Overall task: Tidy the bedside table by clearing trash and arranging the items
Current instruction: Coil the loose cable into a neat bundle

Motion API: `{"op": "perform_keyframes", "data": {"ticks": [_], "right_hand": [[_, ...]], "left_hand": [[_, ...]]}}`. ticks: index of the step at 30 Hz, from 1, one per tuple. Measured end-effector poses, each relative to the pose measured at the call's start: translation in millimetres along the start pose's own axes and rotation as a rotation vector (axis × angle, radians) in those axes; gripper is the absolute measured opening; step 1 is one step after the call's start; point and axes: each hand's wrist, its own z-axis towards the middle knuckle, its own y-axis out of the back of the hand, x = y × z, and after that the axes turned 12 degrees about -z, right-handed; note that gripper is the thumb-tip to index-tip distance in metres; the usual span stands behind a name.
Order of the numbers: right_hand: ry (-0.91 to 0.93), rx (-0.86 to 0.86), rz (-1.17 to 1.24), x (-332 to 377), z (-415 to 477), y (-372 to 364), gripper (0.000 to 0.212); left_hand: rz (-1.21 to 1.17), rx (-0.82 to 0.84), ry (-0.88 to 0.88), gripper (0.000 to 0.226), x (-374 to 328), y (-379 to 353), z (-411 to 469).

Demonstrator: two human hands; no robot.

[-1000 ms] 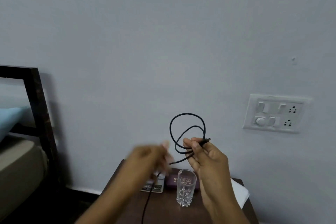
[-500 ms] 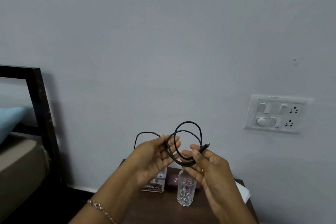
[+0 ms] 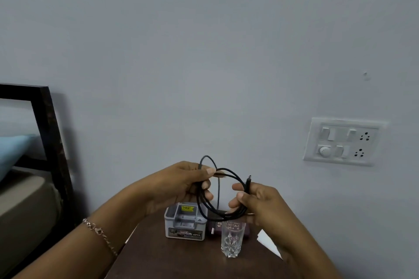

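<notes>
Both hands held a thin black cable [image 3: 202, 199] wound into loose loops. The left hand [image 3: 181, 184] pinched the top of the coil between thumb and curled fingers. The right hand [image 3: 260, 201] had its fingers closed round the opposite side, the small plug end sticking up just above its thumb. The loops sagged between the two sets of fingers, off the dark brown wooden bedside table [image 3: 172, 256]. Beneath the left fingers sat a grey rectangular tin box [image 3: 184, 222]; beneath the right fingers stood a clear cut-glass tumbler [image 3: 233, 241].
</notes>
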Motion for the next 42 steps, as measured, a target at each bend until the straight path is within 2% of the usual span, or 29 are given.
{"op": "perform_keyframes", "data": {"ticks": [3, 5, 7, 9, 11, 14, 17, 19, 22, 26, 30, 34, 37, 40, 42], "right_hand": [[-0.052, 0.033, 0.273, 1.2, -2.4, -1.7, 0.025], [-0.068, 0.038, 0.313, -1.4, 0.2, -5.2, 0.030], [-0.037, 0.018, 0.187, -6.9, 5.1, -10.4, 0.038], [0.037, -0.006, -0.041, -12.5, 7.2, -13.9, 0.051], [0.111, 0.002, -0.212, -14.5, 7.2, -14.3, 0.055], [0.152, 0.004, -0.340, -11.8, 8.1, -13.1, 0.055], [0.164, -0.026, -0.429, -8.1, 8.5, -15.8, 0.062], [0.163, 0.008, -0.436, -6.5, 8.5, -18.3, 0.058], [0.152, -0.003, -0.433, -16.7, 13.1, -18.4, 0.025], [0.094, -0.014, -0.330, -24.6, 13.0, -19.1, 0.014], [0.074, -0.196, -0.216, -25.1, 14.8, -20.5, 0.017], [0.052, -0.269, -0.046, -28.6, 13.2, -25.0, 0.020], [0.053, -0.287, 0.037, -30.4, 10.4, -26.8, 0.024], [0.045, -0.267, 0.000, -32.4, 10.2, -26.0, 0.028], [0.025, -0.233, -0.013, -31.1, 9.2, -23.2, 0.026]], "left_hand": [[0.123, 0.037, 0.045, 0.039, 1.3, -0.5, -3.9], [0.225, 0.048, 0.057, 0.043, 2.3, -3.8, -5.3], [0.331, 0.053, 0.035, 0.042, 1.4, -6.5, -5.6], [0.429, 0.048, 0.002, 0.039, -1.8, -8.4, -5.8], [0.494, 0.051, -0.005, 0.036, -6.0, -7.0, -5.3], [0.549, 0.100, 0.007, 0.036, -12.3, -2.8, -6.7], [0.582, 0.069, 0.010, 0.040, -13.9, -1.3, -4.6], [0.609, 0.024, -0.012, 0.046, -12.4, -2.8, -3.1], [0.644, -0.001, -0.079, 0.045, -6.4, -2.4, -2.5], [0.634, -0.066, -0.140, 0.037, 2.7, 2.5, -0.7], [0.638, -0.124, -0.163, 0.037, 8.3, 4.2, 2.0], [0.651, -0.126, -0.188, 0.033, 11.4, 7.5, 5.8], [0.482, -0.090, -0.171, 0.027, 12.9, 7.1, 7.3], [0.275, -0.041, -0.132, 0.027, 15.9, 7.1, 4.0], [0.231, -0.054, -0.143, 0.027, 18.8, 7.6, 2.8]]}}
